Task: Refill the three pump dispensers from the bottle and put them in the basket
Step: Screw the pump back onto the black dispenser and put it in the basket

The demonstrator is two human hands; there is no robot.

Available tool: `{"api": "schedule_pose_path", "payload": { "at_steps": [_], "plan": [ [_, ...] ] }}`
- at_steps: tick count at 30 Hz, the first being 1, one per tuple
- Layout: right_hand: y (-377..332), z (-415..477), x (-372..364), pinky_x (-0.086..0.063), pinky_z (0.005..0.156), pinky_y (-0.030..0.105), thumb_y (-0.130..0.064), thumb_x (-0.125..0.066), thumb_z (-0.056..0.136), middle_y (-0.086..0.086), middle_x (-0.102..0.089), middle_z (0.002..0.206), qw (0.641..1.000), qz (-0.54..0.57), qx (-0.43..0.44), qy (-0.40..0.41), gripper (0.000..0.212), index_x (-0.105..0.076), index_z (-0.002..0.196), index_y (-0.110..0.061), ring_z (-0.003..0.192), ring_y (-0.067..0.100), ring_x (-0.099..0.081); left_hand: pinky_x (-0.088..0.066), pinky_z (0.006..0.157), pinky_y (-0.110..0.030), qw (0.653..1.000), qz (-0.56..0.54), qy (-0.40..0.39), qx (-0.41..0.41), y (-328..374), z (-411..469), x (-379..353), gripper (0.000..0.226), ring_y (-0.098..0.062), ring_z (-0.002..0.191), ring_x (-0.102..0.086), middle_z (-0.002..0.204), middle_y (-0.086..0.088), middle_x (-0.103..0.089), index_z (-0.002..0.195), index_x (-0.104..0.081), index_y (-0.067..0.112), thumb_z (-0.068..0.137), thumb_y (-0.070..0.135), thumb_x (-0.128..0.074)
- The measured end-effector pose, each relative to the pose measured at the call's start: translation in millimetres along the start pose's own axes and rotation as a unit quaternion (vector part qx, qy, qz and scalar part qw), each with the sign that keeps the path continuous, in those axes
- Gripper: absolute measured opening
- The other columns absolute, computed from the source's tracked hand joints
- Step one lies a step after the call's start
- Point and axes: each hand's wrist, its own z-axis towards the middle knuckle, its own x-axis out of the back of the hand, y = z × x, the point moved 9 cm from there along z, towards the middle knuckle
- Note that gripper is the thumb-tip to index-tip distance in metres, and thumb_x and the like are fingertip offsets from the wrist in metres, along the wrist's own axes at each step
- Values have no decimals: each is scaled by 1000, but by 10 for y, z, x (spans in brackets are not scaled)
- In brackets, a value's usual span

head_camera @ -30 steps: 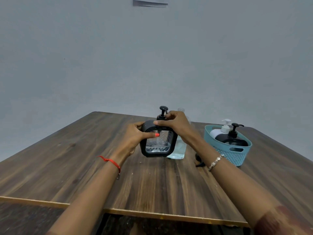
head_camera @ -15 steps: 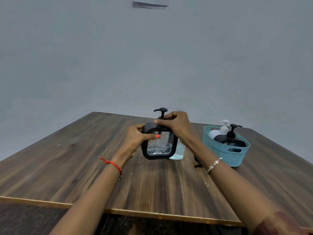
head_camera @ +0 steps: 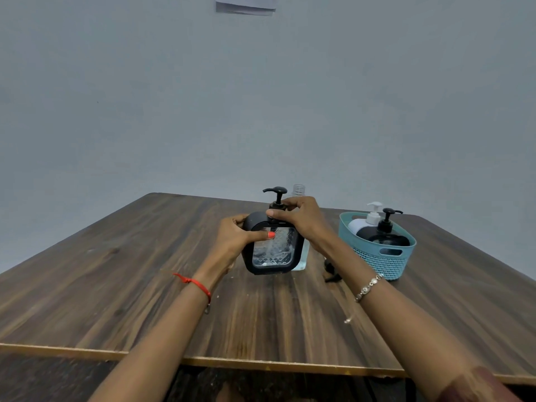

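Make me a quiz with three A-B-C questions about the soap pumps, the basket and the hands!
1. How many pump dispensers sit in the blue basket?
A. None. B. Three. C. Two.

2. Where is the clear bottle?
A. In the basket. B. On the table, behind the square black dispenser. C. On the floor.

3. What is the right hand doing?
A. Gripping the square dispenser's pump neck. B. Lying flat on the table. C. Lifting the basket.

Answers:
1 C: one white dispenser and one black dispenser stand inside it.
2 B: its neck peeks up behind the held dispenser.
3 A: its fingers curl round the neck below the pump head, while the left hand holds the body.
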Motion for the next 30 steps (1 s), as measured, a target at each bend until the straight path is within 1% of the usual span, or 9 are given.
{"api": "schedule_pose_path", "payload": {
  "at_steps": [3, 5, 7, 10, 15, 18, 22, 25, 30],
  "plan": [
    [60, -27, 91, -54, 74, 32, -36, -80, 66, -7, -70, 78, 999, -32, -5, 36, 15, -67, 70, -29, 75, 11, -67, -57, 75, -33, 1000, 7, 0, 1, -2, -14, -69, 38, -21, 75, -69, 85, -11, -72, 91, -69, 4, 57, -5, -82],
    [61, -70, 155, -51, 69, 28, -34, -80, 68, -11, -66, 73, 998, -39, 1, 45, 17, -63, 67, -31, 70, 6, -63, -58, 76, -34, 1000, 9, -7, 4, -9, -23, -132, 39, -22, 77, -69, 85, -11, -72, 92, -68, 5, 57, -4, -82],
    [100, -105, 237, -47, 66, 23, -32, -81, 69, -8, -63, 72, 999, -18, -9, 31, 18, -67, 78, -25, 67, 6, -60, -58, 73, -31, 1000, 11, -16, 3, 13, -38, -220, 36, -19, 73, -69, 81, -7, -72, 86, -69, 9, 56, -5, -82],
    [158, -159, 428, -49, 76, 22, -30, -82, 64, 4, -66, 90, 999, 9, -24, -25, 49, -68, 108, -14, 83, 12, -63, -58, 74, -31, 1000, 2, -20, 0, 56, -62, -368, 35, -19, 74, -69, 82, -8, -72, 86, -69, 9, 56, -4, -82],
    [363, -277, 830, -49, 94, 29, -3, -74, 73, 9, -65, 115, 996, 41, -51, -67, 40, -65, 109, -20, 111, 21, -59, -57, 79, -37, 999, -18, -39, 0, 92, -56, -674, 38, -25, 84, -70, 92, -12, -73, 90, -68, 9, 57, -2, -83],
    [421, -292, 1071, -52, 86, 23, -4, -73, 74, 7, -66, 112, 997, 11, -58, -56, 39, -64, 108, -22, 102, 19, -63, -58, 78, -34, 998, -17, -54, -6, 116, -29, -926, 40, -23, 85, -70, 95, -12, -72, 95, -68, 7, 59, -2, -82],
    [300, -182, 1423, -54, 88, 33, -1, -74, 72, 9, -67, 110, 999, -10, -41, -34, 44, -64, 113, -12, 101, 24, -65, -57, 77, -27, 998, -21, -56, -36, 213, 87, -1220, 47, -18, 92, -68, 100, -4, -71, 107, -64, 10, 63, 6, -82],
    [144, -10, 1665, -56, 76, 23, 1, -74, 70, 1, -68, 100, 999, -30, -8, -18, 47, -63, 114, -11, 91, 16, -67, -53, 76, -22, 996, 0, -49, -77, 401, 250, -1418, 45, -12, 90, -63, 97, 3, -65, 109, -59, 16, 69, 10, -79],
    [36, 414, 2066, -53, 91, 32, 4, -76, 67, 12, -67, 109, 997, -43, 45, 39, 55, -59, 119, 0, 104, 19, -64, -50, 77, -19, 989, 28, -28, -143, 730, 718, -1730, 47, -14, 89, -59, 98, 0, -63, 116, -58, 9, 72, 4, -76]
  ]
}}
